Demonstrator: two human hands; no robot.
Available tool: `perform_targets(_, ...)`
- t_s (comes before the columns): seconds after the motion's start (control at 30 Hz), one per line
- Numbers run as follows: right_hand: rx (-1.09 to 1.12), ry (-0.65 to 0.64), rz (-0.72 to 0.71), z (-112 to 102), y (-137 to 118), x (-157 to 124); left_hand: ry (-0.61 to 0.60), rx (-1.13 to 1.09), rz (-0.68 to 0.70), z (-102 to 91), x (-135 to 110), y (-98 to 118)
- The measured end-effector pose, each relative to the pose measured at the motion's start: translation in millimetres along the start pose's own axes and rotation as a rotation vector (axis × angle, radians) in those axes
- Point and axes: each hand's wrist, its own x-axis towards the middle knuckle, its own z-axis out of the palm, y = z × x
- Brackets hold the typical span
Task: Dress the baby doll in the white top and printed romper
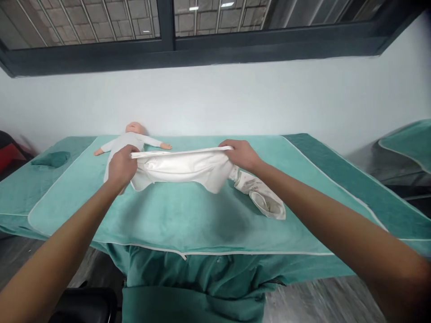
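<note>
A white cloth garment is stretched between my two hands above the bed, its lower edge hanging loose. My left hand is closed on its left end, and my right hand grips the right end. What kind of garment it is, I cannot tell. Behind my left hand lies a baby doll on its back in a white long-sleeved suit, arms spread, its lower body partly hidden. Just below my right hand rests a rolled, printed white cloth, partly covered by my forearm.
The bed has a light green cover with white piping, and darker green cloth at both ends. A white wall and dark window frame stand behind it. A black chair or stool is at the lower left, and red-and-black material at the far left.
</note>
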Motion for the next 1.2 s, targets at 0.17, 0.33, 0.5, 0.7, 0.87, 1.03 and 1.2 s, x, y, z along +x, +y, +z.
perform_targets(0.17, -0.375, -0.341, 0.089, -16.4, 5.4, 29.2, -0.097, 0.143, -0.049, 6.0, 28.7, -5.0)
perform_targets(0.33, -0.509, -0.324, 0.075, 45.9, -9.6, 38.6, -0.251, 0.224, -0.001, 70.5, 36.0, 9.4)
perform_targets(0.5, -0.381, -0.148, -0.236, 143.6, -26.4, 7.6, -0.301, 0.130, 0.364, 150.3, -11.3, 30.9)
perform_targets(0.7, -0.326, -0.125, -0.040, 179.2, -19.2, 32.4, -0.360, 0.119, 0.213, 182.5, -9.9, 32.5)
perform_targets(0.87, -0.336, -0.024, 0.078, 191.6, -24.3, 34.9, -0.272, 0.074, 0.099, 192.2, 8.7, 38.2)
perform_targets(1.03, -0.406, 0.041, -0.008, 191.3, -27.0, 33.2, -0.145, -0.216, -0.030, 196.6, 17.2, 48.8)
perform_targets(1.2, -0.411, 0.027, 0.059, 187.9, -24.6, 47.2, -0.096, -0.270, -0.026, 205.4, 29.0, 52.7)
